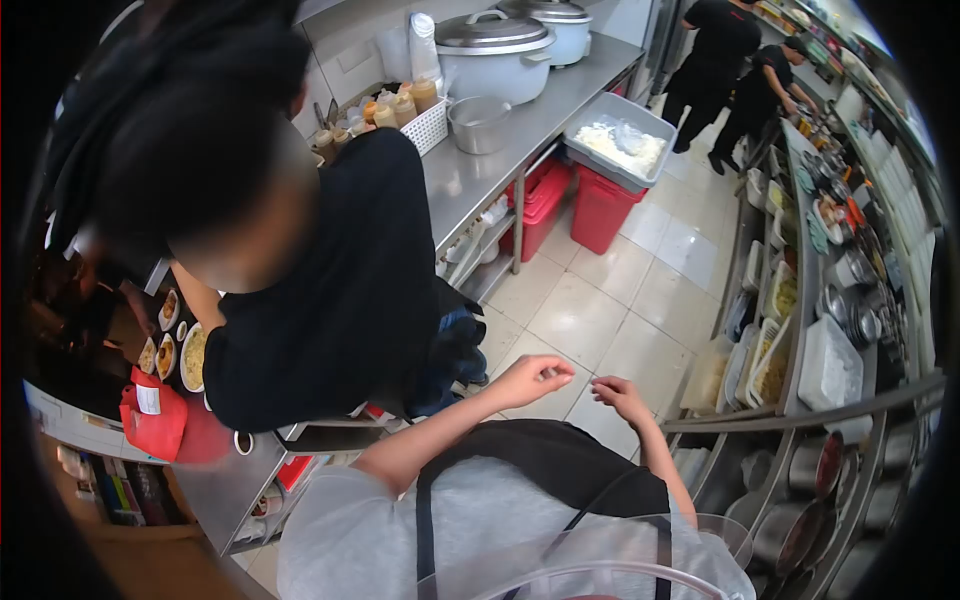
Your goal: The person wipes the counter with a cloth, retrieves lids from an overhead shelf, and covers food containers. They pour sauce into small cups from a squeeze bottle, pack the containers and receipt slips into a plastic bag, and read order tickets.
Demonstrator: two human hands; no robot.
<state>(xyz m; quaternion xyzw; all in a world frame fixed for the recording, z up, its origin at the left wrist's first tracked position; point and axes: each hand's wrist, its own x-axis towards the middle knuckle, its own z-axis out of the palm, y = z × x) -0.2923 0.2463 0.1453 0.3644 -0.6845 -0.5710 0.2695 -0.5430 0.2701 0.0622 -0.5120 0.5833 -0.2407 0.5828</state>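
My left hand (537, 379) is held out in front of my black apron (545, 447), above the tiled floor. Its fingers are loosely bent, with a gap at the thumb and nothing in them. Close by on the right, my right hand (621, 398) hovers at about the same height, fingers slightly curled and empty. The two hands are apart and touch no object. Nearest to my left hand is a co-worker in a black shirt (345, 270), leaning over a counter on the left.
Dishes of food (194, 358) and a red bag (154, 415) sit on the left counter. A grey tub (625, 180) rests on a red bin (603, 215) ahead. Large cookers (495, 75) stand on a steel counter (570, 85). Food containers (770, 375) line the right; two people (745, 85) stand farther back.
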